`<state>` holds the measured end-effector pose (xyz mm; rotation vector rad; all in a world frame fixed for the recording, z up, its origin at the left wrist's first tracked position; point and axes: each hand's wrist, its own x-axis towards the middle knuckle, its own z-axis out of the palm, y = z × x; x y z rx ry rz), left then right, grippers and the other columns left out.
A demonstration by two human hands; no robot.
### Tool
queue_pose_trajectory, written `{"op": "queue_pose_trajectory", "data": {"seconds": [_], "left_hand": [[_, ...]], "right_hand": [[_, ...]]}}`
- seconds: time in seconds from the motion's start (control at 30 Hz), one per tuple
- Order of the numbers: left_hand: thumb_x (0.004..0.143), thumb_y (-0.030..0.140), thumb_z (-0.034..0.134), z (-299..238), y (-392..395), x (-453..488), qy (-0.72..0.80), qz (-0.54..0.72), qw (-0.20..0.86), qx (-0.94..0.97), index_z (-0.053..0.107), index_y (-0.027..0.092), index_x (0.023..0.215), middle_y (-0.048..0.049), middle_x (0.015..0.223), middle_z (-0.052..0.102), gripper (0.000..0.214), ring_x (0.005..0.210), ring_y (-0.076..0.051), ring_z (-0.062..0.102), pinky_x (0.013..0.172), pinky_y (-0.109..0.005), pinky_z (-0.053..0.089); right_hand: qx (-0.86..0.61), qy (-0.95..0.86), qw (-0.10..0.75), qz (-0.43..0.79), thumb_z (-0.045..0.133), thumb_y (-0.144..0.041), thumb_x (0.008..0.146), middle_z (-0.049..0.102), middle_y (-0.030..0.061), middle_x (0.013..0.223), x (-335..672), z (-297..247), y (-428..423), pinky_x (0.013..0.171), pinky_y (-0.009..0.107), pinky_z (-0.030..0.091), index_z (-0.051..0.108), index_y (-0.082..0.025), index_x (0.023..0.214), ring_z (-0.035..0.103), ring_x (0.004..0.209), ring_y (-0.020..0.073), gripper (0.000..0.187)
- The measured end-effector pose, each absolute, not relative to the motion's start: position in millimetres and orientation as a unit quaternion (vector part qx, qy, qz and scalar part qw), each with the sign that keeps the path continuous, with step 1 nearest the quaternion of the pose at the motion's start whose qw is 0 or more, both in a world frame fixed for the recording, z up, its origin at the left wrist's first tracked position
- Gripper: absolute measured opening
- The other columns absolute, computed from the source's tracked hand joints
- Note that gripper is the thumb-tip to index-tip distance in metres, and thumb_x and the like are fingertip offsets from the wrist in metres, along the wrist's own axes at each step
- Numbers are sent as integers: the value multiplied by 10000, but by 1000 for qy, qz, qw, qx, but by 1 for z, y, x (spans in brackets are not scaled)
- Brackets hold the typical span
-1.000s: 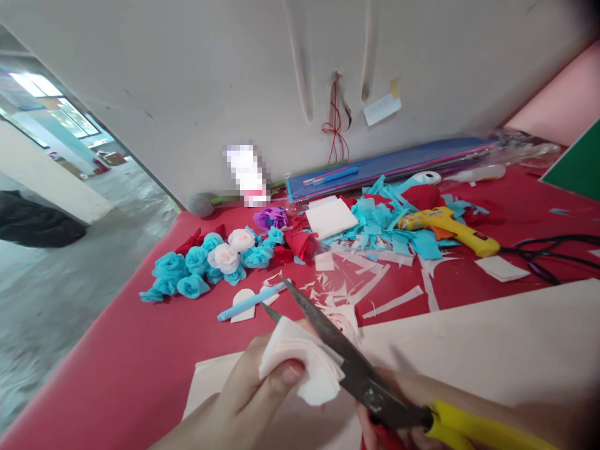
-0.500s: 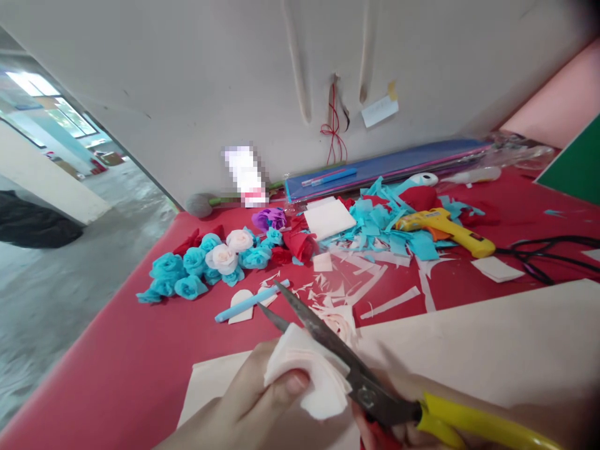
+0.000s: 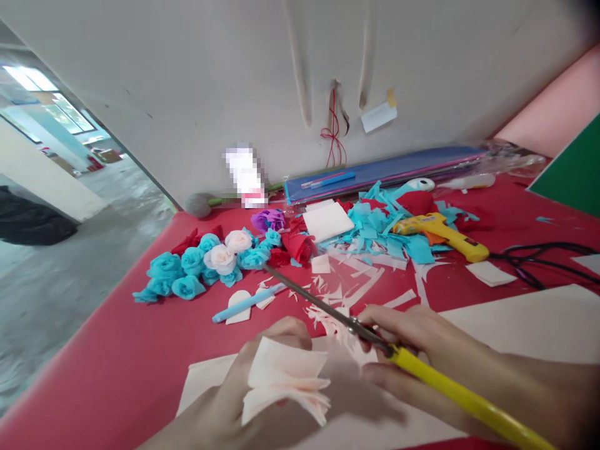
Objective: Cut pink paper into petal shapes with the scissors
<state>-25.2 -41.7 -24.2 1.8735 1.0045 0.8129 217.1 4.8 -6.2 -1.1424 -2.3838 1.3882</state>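
Observation:
My left hand [image 3: 267,356] is closed on a stack of pale pink crepe paper pieces [image 3: 285,381], whose layers fan apart at the right edge. To its right, my right hand [image 3: 412,337] grips scissors [image 3: 323,304] with yellow handles, seen edge-on so the blades overlap. Their tips point up and left, apart from the stack. Beneath both hands lies a large pale paper sheet [image 3: 525,322]. Beyond the hands are a light blue pen [image 3: 246,304], a small rounded paper piece [image 3: 240,310] and pale paper shreds [image 3: 328,319].
Blue, white and purple paper roses [image 3: 190,269] bunch at the left on the red table [image 3: 117,350]. Blue scraps [image 3: 375,219], a white paper stack [image 3: 328,222] and a yellow glue gun [image 3: 445,234] with black cord [image 3: 529,262] lie toward the back. A bright phone [image 3: 246,175] leans against the wall.
The scissors have come away from the paper stack and turned edge-on, with my right hand moving up into view. My left hand has shifted slightly left, and the stack's layers have spread.

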Motion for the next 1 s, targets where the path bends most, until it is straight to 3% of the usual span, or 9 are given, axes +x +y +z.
{"op": "queue_pose_trajectory", "data": {"seconds": [0.1, 0.17, 0.27, 0.37, 0.53, 0.63, 0.73, 0.93, 1.0], "left_hand": [[841, 347, 465, -20, -35, -24, 346, 329, 361, 801, 580, 225, 762, -48, 698, 601, 185, 664, -192, 521, 640, -316, 427], [868, 255, 432, -14, -32, -22, 291, 330, 301, 846, 546, 235, 753, -34, 664, 618, 163, 644, -178, 515, 662, -325, 421], [875, 163, 406, -8, -31, -17, 244, 314, 180, 900, 500, 223, 728, -24, 638, 629, 185, 604, -153, 507, 655, -314, 433], [877, 98, 357, -7, -32, -12, 234, 353, 51, 905, 462, 194, 623, -11, 547, 594, 291, 534, -130, 474, 600, -295, 432], [873, 74, 338, -6, -33, -9, 235, 344, -7, 909, 464, 168, 586, -10, 501, 589, 327, 510, -122, 450, 569, -293, 431], [874, 78, 359, -7, -32, -11, 226, 307, 3, 924, 505, 154, 667, -22, 547, 613, 265, 555, -136, 479, 565, -302, 427], [887, 144, 376, -14, -33, -12, 242, 304, 31, 921, 533, 148, 786, -33, 625, 613, 187, 608, -153, 482, 580, -321, 410], [861, 227, 440, -12, -40, -8, 301, 290, 54, 907, 552, 192, 906, -7, 664, 557, 126, 622, -154, 481, 589, -304, 403], [855, 231, 435, -6, -42, -6, 312, 301, 56, 899, 557, 186, 922, -9, 658, 555, 146, 609, -155, 488, 583, -303, 412]], "right_hand": [[-394, -852, 54, 341, 474, -305, 808, 492, -19, 582, 216, -13, 16, 428, 207, 209, 523, -211, 816, 364, 462, 89, 106], [-380, -877, 39, 292, 459, -201, 782, 525, -6, 617, 215, -20, 19, 449, 217, 213, 529, -203, 808, 406, 484, 101, 74], [-341, -903, 52, 255, 466, -118, 729, 589, 13, 800, 216, -29, 18, 579, 230, 313, 543, -233, 915, 529, 700, 153, 233], [-327, -911, 68, 242, 480, -88, 712, 571, -6, 904, 221, -32, 16, 647, 254, 346, 524, -293, 984, 517, 797, 167, 344], [-255, -944, 48, 206, 468, 39, 675, 531, -7, 1024, 229, -15, 14, 746, 292, 401, 494, -287, 1057, 484, 919, 169, 503], [-222, -947, 177, 151, 568, -66, 729, 532, 10, 1082, 224, 1, 7, 882, 314, 385, 488, -233, 1072, 459, 1022, 175, 390], [-209, -893, 323, 233, 701, -242, 678, 556, 18, 1034, 209, 11, -4, 851, 178, 423, 493, -182, 1073, 510, 960, 109, 451], [-211, -835, 393, 321, 794, -220, 516, 620, 17, 849, 185, 14, -20, 781, 156, 448, 590, -116, 895, 573, 809, 97, 442], [-225, -809, 412, 353, 781, -193, 524, 611, 14, 837, 182, 13, -20, 747, 157, 450, 597, -113, 879, 569, 784, 93, 408]]}}
